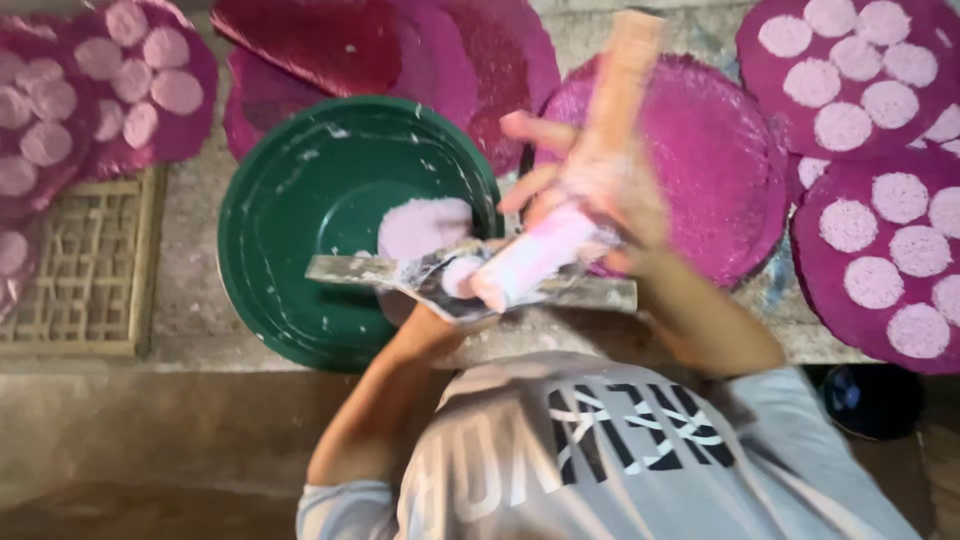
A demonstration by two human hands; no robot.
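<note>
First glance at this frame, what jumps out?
The big green basin at centre left, with a lump of pale pink dough inside. Just right of it, the right hand grips a long pink roller tilted over a flat metal strip across the basin. Magenta round mats with pale pink discs ring the scene.

Green basin (300, 230) fills the centre-left; its left half is open, with a pale pink lump of paste (422, 226) at the right wall. A flat metal strip (350, 270) bars the basin's near side. Right hand (590, 195) and its long pink stick (600, 150) block the way to the bare magenta mat (720, 170). Mats with pale discs (880, 150) crowd the right, more (100, 90) at far left. Bamboo lattice (85, 265) lies flat at left.
</note>
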